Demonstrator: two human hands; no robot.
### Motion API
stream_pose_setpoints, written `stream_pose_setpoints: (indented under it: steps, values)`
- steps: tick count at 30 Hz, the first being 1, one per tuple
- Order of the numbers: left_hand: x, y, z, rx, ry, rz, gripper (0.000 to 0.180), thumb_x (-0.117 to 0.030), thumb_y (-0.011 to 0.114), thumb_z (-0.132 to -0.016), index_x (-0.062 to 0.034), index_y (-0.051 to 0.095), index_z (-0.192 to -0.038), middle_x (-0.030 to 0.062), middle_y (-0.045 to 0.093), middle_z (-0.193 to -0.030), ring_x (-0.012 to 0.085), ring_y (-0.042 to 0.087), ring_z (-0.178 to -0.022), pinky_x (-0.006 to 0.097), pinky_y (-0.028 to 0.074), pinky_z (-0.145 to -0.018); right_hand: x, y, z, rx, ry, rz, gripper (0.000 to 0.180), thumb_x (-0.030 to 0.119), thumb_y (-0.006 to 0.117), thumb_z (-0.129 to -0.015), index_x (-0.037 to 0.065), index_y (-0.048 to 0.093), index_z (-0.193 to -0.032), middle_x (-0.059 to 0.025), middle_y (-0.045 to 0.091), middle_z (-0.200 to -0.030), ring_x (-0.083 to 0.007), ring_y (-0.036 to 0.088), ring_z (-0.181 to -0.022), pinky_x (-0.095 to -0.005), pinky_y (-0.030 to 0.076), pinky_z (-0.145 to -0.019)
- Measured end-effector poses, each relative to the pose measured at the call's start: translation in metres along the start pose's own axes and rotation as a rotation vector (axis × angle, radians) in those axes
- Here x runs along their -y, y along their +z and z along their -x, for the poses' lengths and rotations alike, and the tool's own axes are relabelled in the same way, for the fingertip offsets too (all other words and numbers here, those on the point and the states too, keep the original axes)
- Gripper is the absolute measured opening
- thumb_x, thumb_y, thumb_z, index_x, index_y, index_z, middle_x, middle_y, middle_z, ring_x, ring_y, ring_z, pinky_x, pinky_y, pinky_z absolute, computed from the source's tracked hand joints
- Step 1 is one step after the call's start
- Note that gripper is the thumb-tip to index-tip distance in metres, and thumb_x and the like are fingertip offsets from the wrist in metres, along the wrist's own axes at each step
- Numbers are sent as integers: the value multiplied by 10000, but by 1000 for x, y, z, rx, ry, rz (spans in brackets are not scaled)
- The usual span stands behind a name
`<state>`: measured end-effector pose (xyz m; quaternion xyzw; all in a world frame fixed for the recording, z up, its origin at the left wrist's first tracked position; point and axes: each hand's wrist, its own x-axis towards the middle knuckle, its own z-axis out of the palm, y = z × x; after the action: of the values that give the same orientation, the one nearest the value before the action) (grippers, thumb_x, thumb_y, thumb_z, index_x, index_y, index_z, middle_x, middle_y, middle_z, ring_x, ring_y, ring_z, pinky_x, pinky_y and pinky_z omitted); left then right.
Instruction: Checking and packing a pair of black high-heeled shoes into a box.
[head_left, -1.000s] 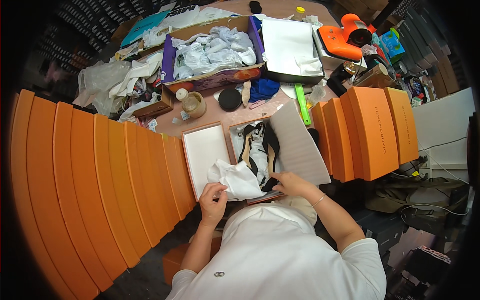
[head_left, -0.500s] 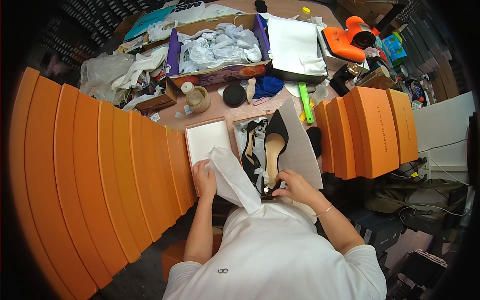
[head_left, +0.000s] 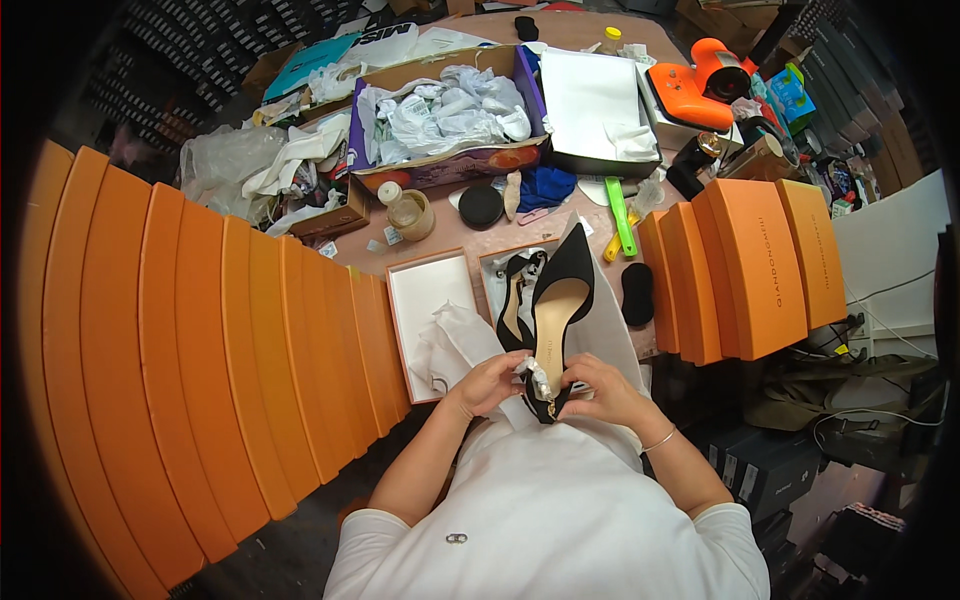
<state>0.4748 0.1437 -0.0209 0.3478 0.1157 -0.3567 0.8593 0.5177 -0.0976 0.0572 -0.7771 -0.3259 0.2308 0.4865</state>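
A black pointed shoe (head_left: pixel 568 268) with a beige insole is tilted up over an open shoe box (head_left: pixel 490 268). My right hand (head_left: pixel 605 390) grips it at the heel end, fingers closed on its right side. My left hand (head_left: pixel 490 385) pinches the crinkled white wrapping (head_left: pixel 537 378) around the shoe's ankle strap. Another black shoe (head_left: pixel 514 300) lies in the box, partly covered by the first. To the left rests the box lid (head_left: pixel 430 275), white inside, with crumpled tissue paper (head_left: pixel 450 340) on it. A white paper sheet (head_left: pixel 610 330) sticks out beneath the shoe.
Tall orange boxes (head_left: pixel 190 380) line the left, and more orange boxes (head_left: pixel 755 270) stand at right. Farther back are a purple carton (head_left: pixel 440 172) of wrappings, a glass jar (head_left: pixel 410 215), a round black tin (head_left: pixel 481 207), a green-handled brush (head_left: pixel 620 220) and an orange device (head_left: pixel 690 95).
My left hand has let go of the tissue paper and moved right to the strap wrapping. The shoe has come slightly toward me, and the tissue now lies crumpled on the lid.
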Motion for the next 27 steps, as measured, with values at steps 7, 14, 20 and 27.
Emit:
stream_pose_setpoints:
  steps: [7, 14, 20, 27]
  values:
    - [-4, 3, 15, 101, 49, -168, 298, -248, 459, -957, -2, 624, -939, 110, 629, -1054, 205, 563, -1064, 357, 406, -994, -12, -14, 0, 26, 119, -73, 536, 255, 878, -612, 3, 617, -1006, -124, 620, -881, -278, 606, -876, -354, 487, -760]
    - [-4, -4, 27, -13, 16, 292, 265, -207, 482, -962, 20, 619, -951, 124, 651, -913, 258, 650, -856, 405, 523, -838, -16, -21, -11, 166, 4, 373, 427, 205, 812, -648, 9, 572, -942, -138, 573, -908, -337, 551, -904, -400, 467, -781]
    - [-3, 4, 27, -115, 43, 0, 437, -381, 440, -1003, 19, 617, -986, 35, 585, -742, 74, 494, -554, 210, 429, -541, -57, 11, -7, 353, 60, 868, 429, 216, 799, -636, 84, 607, -996, -88, 599, -953, -271, 573, -972, -377, 448, -806]
    - [-14, 1, 44, -203, 24, 45, 605, -490, 331, -1012, 45, 614, -1009, -4, 525, -672, 37, 297, -440, 185, 228, -420, -46, 7, -10, 377, 181, 745, 439, 254, 776, -703, 68, 610, -1064, -89, 612, -1017, -277, 576, -1030, -400, 447, -832]
